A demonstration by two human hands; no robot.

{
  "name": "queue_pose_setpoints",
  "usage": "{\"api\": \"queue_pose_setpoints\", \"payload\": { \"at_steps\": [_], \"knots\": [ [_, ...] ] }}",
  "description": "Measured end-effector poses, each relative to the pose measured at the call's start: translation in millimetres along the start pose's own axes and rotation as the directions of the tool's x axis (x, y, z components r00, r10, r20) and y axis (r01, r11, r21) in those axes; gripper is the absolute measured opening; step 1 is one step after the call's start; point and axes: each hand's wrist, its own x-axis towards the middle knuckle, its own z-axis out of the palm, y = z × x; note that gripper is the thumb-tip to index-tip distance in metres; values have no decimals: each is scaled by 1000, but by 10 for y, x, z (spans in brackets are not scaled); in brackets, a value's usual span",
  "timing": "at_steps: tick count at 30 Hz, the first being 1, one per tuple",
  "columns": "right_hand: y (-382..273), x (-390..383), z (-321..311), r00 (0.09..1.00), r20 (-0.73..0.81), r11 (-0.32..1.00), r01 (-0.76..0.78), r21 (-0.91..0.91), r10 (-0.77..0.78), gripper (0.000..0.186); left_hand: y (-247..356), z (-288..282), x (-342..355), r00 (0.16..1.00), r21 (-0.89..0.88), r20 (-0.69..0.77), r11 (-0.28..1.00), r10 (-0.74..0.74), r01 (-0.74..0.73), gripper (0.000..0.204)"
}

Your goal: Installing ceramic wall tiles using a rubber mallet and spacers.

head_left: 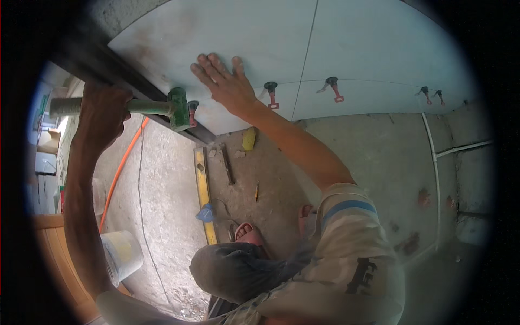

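My left hand (105, 111) is closed around the handle of a green mallet (177, 110), held level at the left. The mallet's head is close by a red-and-black tile levelling clip (192, 112) near the left end of the tiles; whether they touch I cannot tell. Spread flat, my right hand (230, 89) rests on the large pale left tile (260, 32). A thin joint parts it from a second pale tile (379, 49) on the right. More levelling clips, such as the one (333, 88) right of that joint, stand along the lower seam.
On the floor lie a yellow spirit level (201, 176), a dark bar-like tool (226, 165), a yellow sponge-like piece (249, 138) and a small yellow pencil-like stick (257, 191). An orange hose (123, 168) and a whitish bucket (124, 253) are at left, white pipe (431, 143) at right.
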Motion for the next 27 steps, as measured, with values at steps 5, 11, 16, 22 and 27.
{"api": "queue_pose_setpoints", "payload": {
  "at_steps": [5, 11, 16, 22, 27],
  "knots": [
    [426, 276, -345, 977, -88, 961, -172, 219, 195, 81, 137, 46, -261, 999, 52, -38, 998, -27, 29, 8],
    [1299, 290, -724, 794, -318, 855, -494, 159, 518, 94, 632, 721, -892, 933, -626, 359, 749, 31, 216, 11],
    [1276, 44, -587, 897, -230, 924, -383, 19, 376, 92, 1824, 1806, -1230, 853, -652, 483, 732, 199, 198, 21],
    [1661, -6, -549, 914, -356, 944, -274, -186, 196, 83, 2776, 2485, -1455, 811, -720, 532, 634, 243, 283, 29],
    [2067, -76, -753, 925, -267, 939, -314, -141, 269, 72, 3216, 2692, -1511, 826, -783, 506, 534, 248, 319, 36]
  ]
}}
